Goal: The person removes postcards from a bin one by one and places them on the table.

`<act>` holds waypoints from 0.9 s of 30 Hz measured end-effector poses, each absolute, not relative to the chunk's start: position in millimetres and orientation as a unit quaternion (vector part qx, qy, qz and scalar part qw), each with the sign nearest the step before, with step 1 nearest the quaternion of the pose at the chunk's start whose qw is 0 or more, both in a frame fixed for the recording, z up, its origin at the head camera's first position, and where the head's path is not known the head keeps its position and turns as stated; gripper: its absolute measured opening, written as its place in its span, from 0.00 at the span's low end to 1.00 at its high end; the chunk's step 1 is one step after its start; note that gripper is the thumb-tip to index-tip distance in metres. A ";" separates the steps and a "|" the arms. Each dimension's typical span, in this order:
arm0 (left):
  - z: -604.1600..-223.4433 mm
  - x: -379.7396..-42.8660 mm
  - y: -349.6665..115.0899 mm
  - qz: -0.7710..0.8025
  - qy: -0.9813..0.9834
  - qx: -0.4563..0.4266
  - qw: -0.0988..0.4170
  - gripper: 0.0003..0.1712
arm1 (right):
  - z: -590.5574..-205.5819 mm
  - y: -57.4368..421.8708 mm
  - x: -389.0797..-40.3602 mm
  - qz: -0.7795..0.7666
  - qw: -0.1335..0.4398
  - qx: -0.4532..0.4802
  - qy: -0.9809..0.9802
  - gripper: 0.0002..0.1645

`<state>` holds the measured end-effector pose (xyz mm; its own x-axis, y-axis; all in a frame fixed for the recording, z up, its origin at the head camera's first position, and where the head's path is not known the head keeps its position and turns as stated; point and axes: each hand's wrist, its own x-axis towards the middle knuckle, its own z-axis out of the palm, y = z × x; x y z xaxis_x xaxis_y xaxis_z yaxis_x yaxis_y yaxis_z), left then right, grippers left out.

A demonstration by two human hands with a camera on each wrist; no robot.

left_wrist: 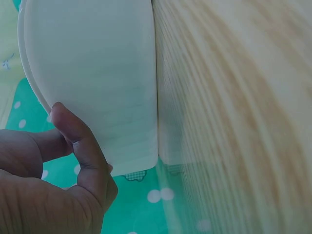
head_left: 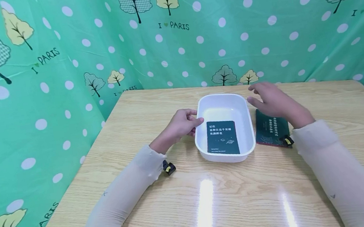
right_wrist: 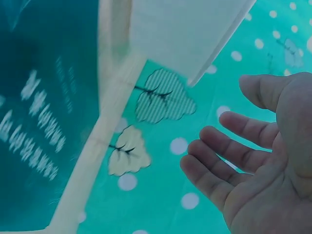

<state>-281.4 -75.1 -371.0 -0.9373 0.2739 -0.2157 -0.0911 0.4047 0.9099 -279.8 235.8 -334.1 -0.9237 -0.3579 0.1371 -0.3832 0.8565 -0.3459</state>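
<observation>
A white plastic basin (head_left: 223, 102) stands on the table, and a dark green booklet (head_left: 221, 137) with white print lies flat inside it. My left hand (head_left: 184, 123) pinches the basin's left rim between thumb and fingers; the left wrist view shows the basin wall (left_wrist: 92, 73) beside that hand (left_wrist: 63, 170). To the right of the basin lies a second dark green booklet (head_left: 269, 127), partly covered by my right wrist. Above its far end, my right hand (head_left: 270, 99) is raised, holding nothing. In the right wrist view this hand's fingers (right_wrist: 209, 175) are spread and relaxed, apart from the booklet (right_wrist: 44, 122).
The wooden table (head_left: 159, 203) reaches out to both sides and toward me. Behind it and to the left hangs a green curtain (head_left: 188, 52) with white dots and tree prints. Small black straps with a yellow mark (head_left: 169, 167) sit at both wrists.
</observation>
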 end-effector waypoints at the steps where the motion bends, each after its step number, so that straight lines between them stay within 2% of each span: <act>1: -371.1 -281.5 -75.2 0.542 0.822 0.056 0.167 0.26 | -333.2 232.7 -278.4 0.182 0.037 0.197 -0.963 0.29; 7: -371.5 -282.0 -75.5 0.545 0.819 0.057 0.169 0.27 | -334.2 212.7 -270.5 0.158 0.035 0.212 -0.964 0.31; 16: -371.2 -281.7 -75.1 0.545 0.819 0.062 0.170 0.26 | -342.4 188.1 -264.1 0.139 0.000 0.230 -0.963 0.41; 27: -370.7 -281.6 -75.7 0.544 0.819 0.059 0.171 0.25 | -352.1 172.3 -257.9 0.135 -0.082 0.241 -0.957 0.53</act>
<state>-281.6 -75.7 -370.7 -0.9347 0.2830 -0.2152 -0.0887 0.4004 0.9120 -257.9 172.3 -352.1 -0.8699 -0.4845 -0.0922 -0.4403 0.8471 -0.2977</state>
